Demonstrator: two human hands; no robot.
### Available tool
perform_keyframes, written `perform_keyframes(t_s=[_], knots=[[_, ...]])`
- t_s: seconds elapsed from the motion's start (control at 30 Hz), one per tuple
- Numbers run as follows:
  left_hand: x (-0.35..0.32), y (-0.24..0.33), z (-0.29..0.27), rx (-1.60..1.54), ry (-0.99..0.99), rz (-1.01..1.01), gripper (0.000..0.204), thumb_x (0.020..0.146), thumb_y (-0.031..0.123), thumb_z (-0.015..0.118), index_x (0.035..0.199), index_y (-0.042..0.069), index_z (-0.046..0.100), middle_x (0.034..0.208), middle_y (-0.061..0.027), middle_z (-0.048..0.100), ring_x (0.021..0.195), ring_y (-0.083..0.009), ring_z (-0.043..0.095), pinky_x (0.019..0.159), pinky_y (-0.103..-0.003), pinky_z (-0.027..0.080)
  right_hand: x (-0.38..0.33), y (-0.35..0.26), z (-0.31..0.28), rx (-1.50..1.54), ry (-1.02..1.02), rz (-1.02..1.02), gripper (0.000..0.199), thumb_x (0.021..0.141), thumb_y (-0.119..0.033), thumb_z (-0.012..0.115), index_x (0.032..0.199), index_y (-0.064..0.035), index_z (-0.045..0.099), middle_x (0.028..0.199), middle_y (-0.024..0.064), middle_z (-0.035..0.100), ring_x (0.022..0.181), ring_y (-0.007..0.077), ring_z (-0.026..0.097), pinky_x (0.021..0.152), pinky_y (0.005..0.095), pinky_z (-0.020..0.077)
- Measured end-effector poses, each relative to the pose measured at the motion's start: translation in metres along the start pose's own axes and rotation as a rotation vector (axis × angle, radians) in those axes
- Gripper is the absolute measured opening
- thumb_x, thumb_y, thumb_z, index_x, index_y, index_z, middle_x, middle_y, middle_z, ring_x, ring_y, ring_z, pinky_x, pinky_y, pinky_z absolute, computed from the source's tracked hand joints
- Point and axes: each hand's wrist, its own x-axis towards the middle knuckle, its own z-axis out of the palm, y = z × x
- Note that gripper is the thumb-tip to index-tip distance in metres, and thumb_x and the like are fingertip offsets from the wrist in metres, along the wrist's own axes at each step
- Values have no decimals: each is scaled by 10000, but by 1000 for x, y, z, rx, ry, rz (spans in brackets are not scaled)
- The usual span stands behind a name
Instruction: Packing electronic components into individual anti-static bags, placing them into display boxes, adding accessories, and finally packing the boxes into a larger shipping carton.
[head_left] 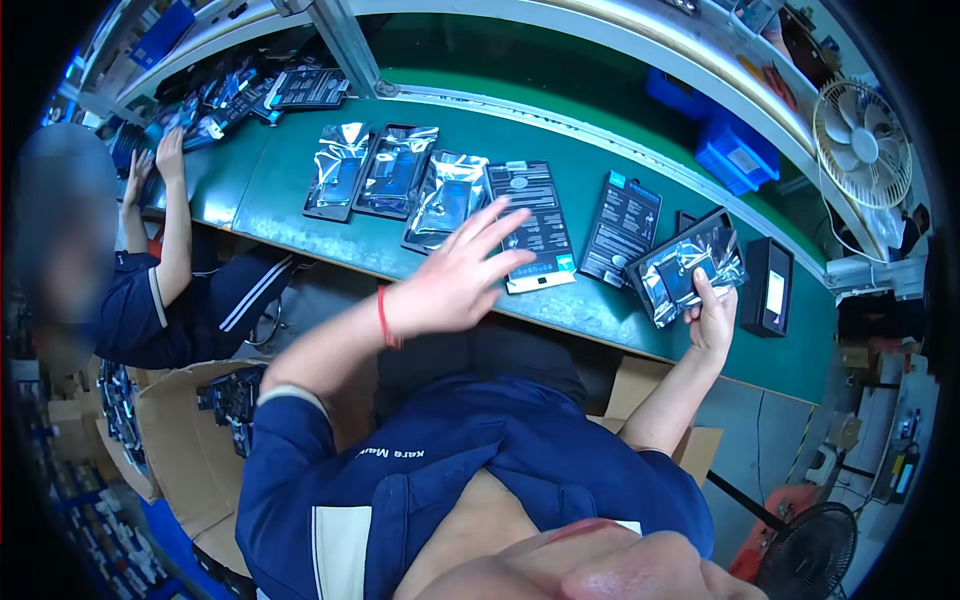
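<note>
My right hand [713, 318] grips a black tray with a shiny silver bag [682, 270] in it, thumb on top, over the right part of the table. With fingers spread, my left hand [458, 282] hovers at the table's front edge and holds nothing. Just beyond its fingertips lies a flat black printed box [540, 222]. Left of that box, a tray with a silver bag [447, 200] lies at a slant, followed by a second bagged tray [398, 170] and a third bagged tray [337, 172]. Another black printed box [621, 228] lies between my hands.
An open black box [768, 288] stands at the table's right end. Blue bins [735, 150] and a white fan [860, 135] are at the back right. At the far left a co-worker's hands [155, 162] are near a pile of black packages [235, 100]. Cardboard boxes [185, 440] stand below the table.
</note>
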Motion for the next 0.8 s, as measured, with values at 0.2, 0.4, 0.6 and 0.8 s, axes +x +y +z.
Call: perform_keyframes(t_s=[0.2,0.4,0.6,0.8], knots=[[74,-35,-2,347,-630,332,674,595,31,662,1220,257,554,1495,-142,235,1426,-341,99,1106,-615,109,-9,4,-1,12,-47,-3,200,840,-123,683,946,-11,557,674,19,587,396,36,446,313,184,340],[99,-44,17,450,-786,573,694,620,78,704,1247,283,489,1452,-151,289,1421,-322,137,1097,-613,156,-25,3,-12,36,-10,-2,241,833,-115,688,989,-1,544,685,28,593,389,40,440,304,188,343],[115,-30,18,495,-857,705,671,581,223,793,1176,238,484,1322,-143,403,1312,-332,346,1055,-601,257,-31,8,-20,77,17,-4,243,840,-113,680,1002,-4,535,679,21,578,388,41,435,304,189,342],[115,-12,-29,363,-466,496,762,500,300,786,1186,153,491,1138,-174,447,1066,-354,493,984,-554,355,-35,-4,-5,144,27,-93,277,857,-120,663,1059,-14,505,695,19,565,393,42,433,306,188,342]])
